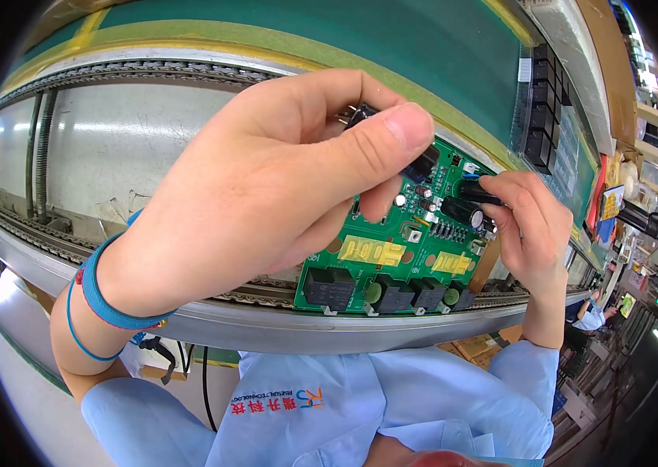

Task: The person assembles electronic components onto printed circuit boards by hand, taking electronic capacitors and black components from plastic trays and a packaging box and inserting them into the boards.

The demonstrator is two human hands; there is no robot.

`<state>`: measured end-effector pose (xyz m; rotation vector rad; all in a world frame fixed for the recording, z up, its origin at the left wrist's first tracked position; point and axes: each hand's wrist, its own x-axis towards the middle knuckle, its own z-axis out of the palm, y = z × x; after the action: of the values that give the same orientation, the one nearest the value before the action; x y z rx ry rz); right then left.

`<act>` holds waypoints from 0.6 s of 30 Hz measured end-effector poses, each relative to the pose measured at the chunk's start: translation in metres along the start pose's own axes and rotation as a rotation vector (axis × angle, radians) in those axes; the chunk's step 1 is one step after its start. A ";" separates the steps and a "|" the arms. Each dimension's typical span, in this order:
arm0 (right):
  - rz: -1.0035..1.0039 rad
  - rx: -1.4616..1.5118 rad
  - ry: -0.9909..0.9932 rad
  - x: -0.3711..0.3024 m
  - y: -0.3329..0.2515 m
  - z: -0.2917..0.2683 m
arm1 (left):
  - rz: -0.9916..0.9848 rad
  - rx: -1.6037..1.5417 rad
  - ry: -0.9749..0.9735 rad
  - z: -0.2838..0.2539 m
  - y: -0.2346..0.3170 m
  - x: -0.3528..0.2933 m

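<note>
Left hand (282, 171): thumb and fingers closed on a black cylindrical capacitor (423, 165), bare leads toward upper left, lifted over the green circuit board (416, 268). Board sits across the conveyor, relays (329, 288) along its near edge by the near rail (329, 335). Right hand (535, 222): half curled, fingertips at a second black capacitor (478, 191) near the board's right edge; firm grip or touch, can't tell. Step looks like capacitor placement; next move calls for leads turned down, aligned to holes.
</note>
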<state>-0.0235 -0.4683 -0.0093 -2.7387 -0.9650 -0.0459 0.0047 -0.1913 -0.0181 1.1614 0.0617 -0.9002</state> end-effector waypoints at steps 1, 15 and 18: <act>-0.017 -0.016 0.003 0.000 0.001 0.000 | 0.031 0.009 0.008 0.000 -0.002 0.002; -0.199 -0.150 -0.164 0.009 0.006 -0.014 | 0.072 0.024 -0.020 0.000 -0.009 0.008; -0.226 -0.181 -0.203 0.012 0.005 -0.015 | 0.063 0.025 -0.032 -0.002 -0.007 0.007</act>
<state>-0.0106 -0.4687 0.0058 -2.8232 -1.3875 0.1138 0.0060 -0.1948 -0.0275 1.1653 -0.0127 -0.8655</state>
